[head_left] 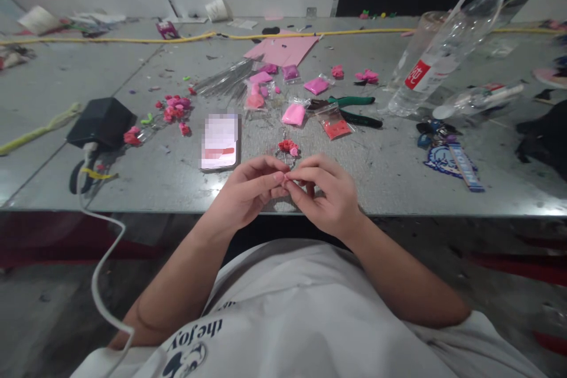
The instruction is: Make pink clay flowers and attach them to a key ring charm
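Observation:
Near the table's front edge, my left hand and my right hand meet fingertip to fingertip. Both are closed in a pinch on a small pink piece of clay, mostly covered by the fingers. Just beyond the fingertips lies a little cluster of red and pink clay flowers on thin wire. Farther out are a bag of bright pink clay and a bag of red clay. A phone with a lit screen lies left of my hands.
Green-handled pliers lie behind the clay bags. More clay flowers and a black power adapter with a white cable are on the left. On the right stand a water bottle and keys. Thin wires lie near pink paper.

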`<state>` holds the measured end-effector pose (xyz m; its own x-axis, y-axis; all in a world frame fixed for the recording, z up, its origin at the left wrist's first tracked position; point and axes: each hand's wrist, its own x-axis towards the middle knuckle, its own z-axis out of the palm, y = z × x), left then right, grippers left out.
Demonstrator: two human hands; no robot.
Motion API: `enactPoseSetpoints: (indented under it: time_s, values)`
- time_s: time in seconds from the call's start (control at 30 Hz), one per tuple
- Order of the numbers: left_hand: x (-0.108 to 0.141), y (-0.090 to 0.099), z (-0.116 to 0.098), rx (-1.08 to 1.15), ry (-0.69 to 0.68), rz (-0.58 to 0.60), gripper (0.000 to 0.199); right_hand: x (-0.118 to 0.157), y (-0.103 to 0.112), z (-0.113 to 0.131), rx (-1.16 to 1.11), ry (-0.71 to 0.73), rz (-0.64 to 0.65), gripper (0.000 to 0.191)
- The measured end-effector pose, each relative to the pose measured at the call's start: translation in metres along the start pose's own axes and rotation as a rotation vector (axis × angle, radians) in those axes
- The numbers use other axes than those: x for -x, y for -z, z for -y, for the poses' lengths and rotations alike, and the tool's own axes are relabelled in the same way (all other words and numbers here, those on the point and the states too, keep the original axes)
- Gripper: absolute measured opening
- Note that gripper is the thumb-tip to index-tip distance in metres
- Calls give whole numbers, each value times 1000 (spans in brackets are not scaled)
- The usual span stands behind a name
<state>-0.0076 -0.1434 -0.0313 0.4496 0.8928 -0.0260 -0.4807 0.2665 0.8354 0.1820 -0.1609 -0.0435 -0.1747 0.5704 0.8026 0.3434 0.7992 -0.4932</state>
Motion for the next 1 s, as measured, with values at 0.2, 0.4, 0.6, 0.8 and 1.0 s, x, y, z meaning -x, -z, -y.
enactPoseSetpoints:
  time_s: [0.2, 0.4, 0.6, 0.8, 1.0]
  values:
    - [0, -3, 0, 2, -10, -25, 16, 0, -1, 2, 15, -10, 1, 7]
    - [0, -2, -1, 15, 11, -38, 17, 2, -4, 4, 81, 21, -47, 9]
    - [0, -1, -3, 12, 27, -41, 18, 3, -5, 2, 118, 27, -60, 11]
    - [-1, 0, -4, 34, 46, -18, 21, 3, -4, 0, 129, 72, -29, 14]
    - [-1, 1, -4, 38, 57, -26, 22, 6, -4, 0, 138, 60, -35, 9]
